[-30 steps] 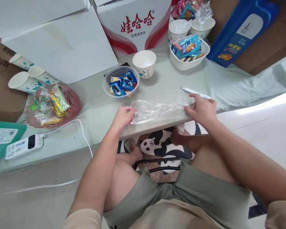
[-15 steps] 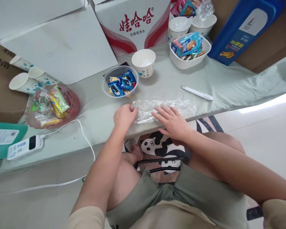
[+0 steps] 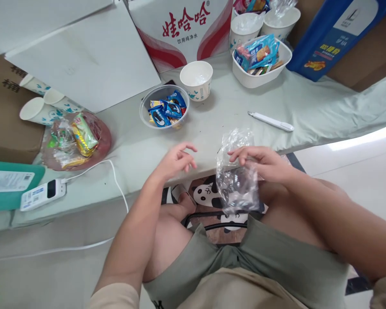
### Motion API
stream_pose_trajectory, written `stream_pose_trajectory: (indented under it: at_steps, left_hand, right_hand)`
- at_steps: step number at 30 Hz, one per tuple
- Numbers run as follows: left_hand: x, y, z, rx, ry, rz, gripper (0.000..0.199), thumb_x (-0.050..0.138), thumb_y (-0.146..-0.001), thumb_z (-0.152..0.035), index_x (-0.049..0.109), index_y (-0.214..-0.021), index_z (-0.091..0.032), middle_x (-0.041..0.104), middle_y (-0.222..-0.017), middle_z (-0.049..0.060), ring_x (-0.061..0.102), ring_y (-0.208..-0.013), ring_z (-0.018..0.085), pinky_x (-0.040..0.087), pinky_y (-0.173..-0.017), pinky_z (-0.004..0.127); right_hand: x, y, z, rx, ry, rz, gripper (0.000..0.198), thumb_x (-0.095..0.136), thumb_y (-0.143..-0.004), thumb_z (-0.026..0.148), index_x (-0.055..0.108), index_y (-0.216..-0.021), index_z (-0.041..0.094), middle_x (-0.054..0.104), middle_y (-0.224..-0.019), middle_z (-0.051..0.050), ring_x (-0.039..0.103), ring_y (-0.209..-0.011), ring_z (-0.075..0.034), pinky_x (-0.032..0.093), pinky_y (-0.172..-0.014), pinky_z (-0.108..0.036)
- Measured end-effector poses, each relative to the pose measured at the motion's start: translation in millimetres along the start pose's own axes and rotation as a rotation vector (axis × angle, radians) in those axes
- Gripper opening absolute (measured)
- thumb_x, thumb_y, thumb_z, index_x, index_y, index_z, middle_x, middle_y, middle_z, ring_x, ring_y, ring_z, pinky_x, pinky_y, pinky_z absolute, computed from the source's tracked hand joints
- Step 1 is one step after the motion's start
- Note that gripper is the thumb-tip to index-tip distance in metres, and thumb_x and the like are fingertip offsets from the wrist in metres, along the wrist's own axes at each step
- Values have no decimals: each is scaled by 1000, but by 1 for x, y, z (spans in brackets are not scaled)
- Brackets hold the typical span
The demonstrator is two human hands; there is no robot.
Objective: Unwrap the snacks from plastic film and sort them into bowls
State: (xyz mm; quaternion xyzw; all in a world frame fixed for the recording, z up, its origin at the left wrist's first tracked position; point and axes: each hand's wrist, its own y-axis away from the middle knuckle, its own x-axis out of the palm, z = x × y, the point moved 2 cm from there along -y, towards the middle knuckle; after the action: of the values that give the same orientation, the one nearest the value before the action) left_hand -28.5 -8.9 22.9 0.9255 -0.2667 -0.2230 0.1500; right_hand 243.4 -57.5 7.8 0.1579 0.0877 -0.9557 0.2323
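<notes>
A crinkled clear plastic bag (image 3: 236, 189) hangs over the table's front edge, its upper part near the tabletop and its lower part in front of my knees. My right hand (image 3: 265, 164) grips it from the right side, fingers bent at its middle; the thumb is partly hidden. Left of the bag, my left hand (image 3: 176, 163) hovers at the front edge with fingers apart and nothing in them. Behind it stands a clear round bowl (image 3: 144, 116) of blue-wrapped snacks, next to a white paper cup (image 3: 196, 90). A white utility knife (image 3: 272, 121) lies farther right.
On the left are a pink dish (image 3: 104, 146) of wrapped snacks and a white power strip (image 3: 41, 195) with its cable. At the back stand a red-and-white carton (image 3: 183, 51), a white tub (image 3: 260, 79) of snack packets and a blue container (image 3: 324, 43).
The plastic lay flat and folded under both hands. Now my right hand has lifted it off the table toward me, hanging lengthwise. My left hand has let go, fingers spread.
</notes>
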Motion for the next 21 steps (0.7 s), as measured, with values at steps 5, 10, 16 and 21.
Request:
stream_pose_trajectory:
  at_steps: [5,10,16,21]
  left_hand:
    - [36,1,-12,210,-226,107,86,76,-71,-33,41,-150,-31,68,-106,6,64,-82,17,54,-79,35]
    - [51,-2,-27,569,-320,-252,33,77,-77,-43,73,-102,-22,54,-136,14,50,-130,29,44,-109,47]
    - [52,-11,-30,368,277,-48,45,66,-83,-63,58,-72,-19,65,-66,2,58,-54,11,47,-52,25]
    - [54,-17,-28,110,432,-116,42,75,-76,-57,54,-74,-21,46,-44,-9,32,-32,5,21,-35,21]
  right_hand:
    - [-6,-2,18,243,-483,-144,26,68,-85,46,56,-77,24,76,-98,-6,73,-100,-25,59,-86,-43]
    - [6,-11,35,375,-643,-96,33,79,-73,49,60,-86,26,75,-90,-3,71,-78,-21,59,-66,-35]
    - [12,-18,26,514,-624,-397,34,79,-74,50,66,-89,22,65,-62,1,54,-46,-12,44,-42,-25]
    - [14,-22,17,486,-496,-453,35,68,-85,52,59,-70,22,37,-37,8,34,-34,-9,30,-33,-23]
